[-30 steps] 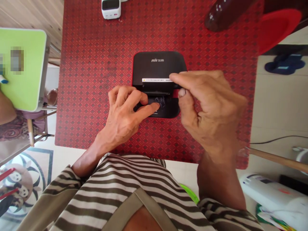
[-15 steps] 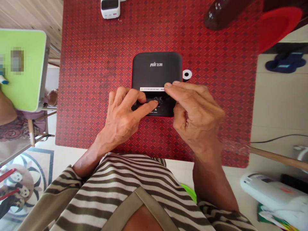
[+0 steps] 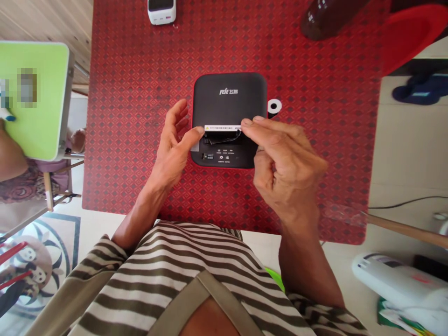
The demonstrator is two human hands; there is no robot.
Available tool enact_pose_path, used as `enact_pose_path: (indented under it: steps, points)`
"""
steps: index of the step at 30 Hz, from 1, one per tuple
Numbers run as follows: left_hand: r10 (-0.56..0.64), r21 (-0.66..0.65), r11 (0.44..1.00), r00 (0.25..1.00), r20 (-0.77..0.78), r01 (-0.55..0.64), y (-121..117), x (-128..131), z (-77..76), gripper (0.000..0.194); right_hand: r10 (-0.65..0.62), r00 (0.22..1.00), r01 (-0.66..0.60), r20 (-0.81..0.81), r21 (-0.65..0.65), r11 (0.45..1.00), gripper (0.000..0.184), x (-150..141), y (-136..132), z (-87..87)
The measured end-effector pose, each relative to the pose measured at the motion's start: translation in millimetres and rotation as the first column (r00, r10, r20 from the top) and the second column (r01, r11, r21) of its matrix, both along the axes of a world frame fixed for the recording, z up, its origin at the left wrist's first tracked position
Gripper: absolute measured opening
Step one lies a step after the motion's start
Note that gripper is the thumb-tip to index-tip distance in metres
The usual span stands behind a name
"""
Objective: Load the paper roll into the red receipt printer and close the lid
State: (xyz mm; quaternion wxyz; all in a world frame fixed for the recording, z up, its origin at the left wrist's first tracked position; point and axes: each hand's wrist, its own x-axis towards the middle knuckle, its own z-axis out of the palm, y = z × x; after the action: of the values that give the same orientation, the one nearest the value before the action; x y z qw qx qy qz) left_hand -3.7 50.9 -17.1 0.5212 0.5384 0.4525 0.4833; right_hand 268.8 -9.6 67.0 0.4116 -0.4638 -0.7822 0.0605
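Note:
A black printer [image 3: 229, 105] with white "FEIE" lettering lies flat on the red patterned table. Across its middle runs a white label strip [image 3: 222, 128] with a yellow warning mark. Below the strip, a crinkled dark film [image 3: 224, 138] shows at a slot. My left hand [image 3: 177, 140] is open, its fingers apart beside the printer's left edge and its thumb tip at the strip's left end. With fingertips pressed together, my right hand [image 3: 287, 158] grips the strip's right end; the exact hold is partly hidden. A paper roll [image 3: 274, 106] is just right of the printer.
At the table's [image 3: 140, 70] far side are a small white device [image 3: 161, 14] and a dark bottle [image 3: 324, 18]. A red stool [image 3: 413, 37] is beyond the right edge. On the left stands a green-topped table [image 3: 45, 116], with another person's arm [image 3: 12, 144] near it.
My left hand has pulled back leftward from the printer's lower panel, uncovering its icons and the slot, and its fingers have spread. My right hand remains at the strip's right end.

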Motion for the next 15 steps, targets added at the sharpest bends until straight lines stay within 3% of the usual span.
enact_pose_path:
  steps: [6,12,15]
  points:
    - [0.018,-0.101,0.995,0.998,0.062,-0.011,-1,-3,2.3,0.088,-0.028,0.999,0.027,0.038,0.033,0.999,0.068,-3,-2,-4.2]
    - [0.043,-0.126,0.992,0.994,0.097,-0.030,-8,6,12.1,0.079,-0.062,0.997,0.062,0.044,0.005,0.998,0.058,-5,-4,-9.5]
    - [0.019,-0.099,0.995,0.995,0.101,-0.009,-13,8,19.4,0.075,-0.057,0.998,0.058,-0.029,0.026,0.998,0.057,-9,-10,-10.0]
